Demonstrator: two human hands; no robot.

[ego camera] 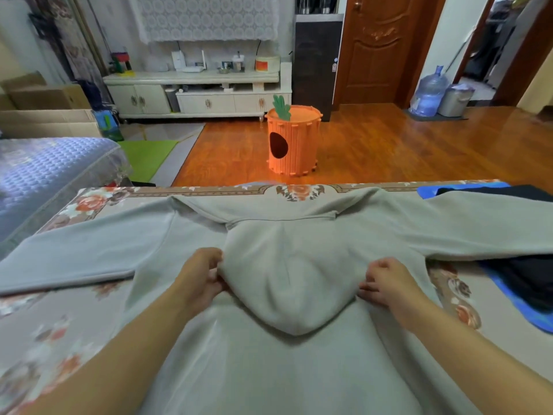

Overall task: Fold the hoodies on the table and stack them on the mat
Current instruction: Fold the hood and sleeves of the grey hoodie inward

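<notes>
No legible txt, labels, brands or nos. on anything here.

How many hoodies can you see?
2: a grey hoodie spread on the table, a black one on the blue mat at right. More may lie hidden beneath it.

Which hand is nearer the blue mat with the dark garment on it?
Right. The right hand grips the grey hoodie's hood on the side toward the blue mat; the left hand grips the hood's far side.

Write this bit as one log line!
step: folding grey hoodie | left hand: grips hood | right hand: grips hood | mat: dark garment
</notes>
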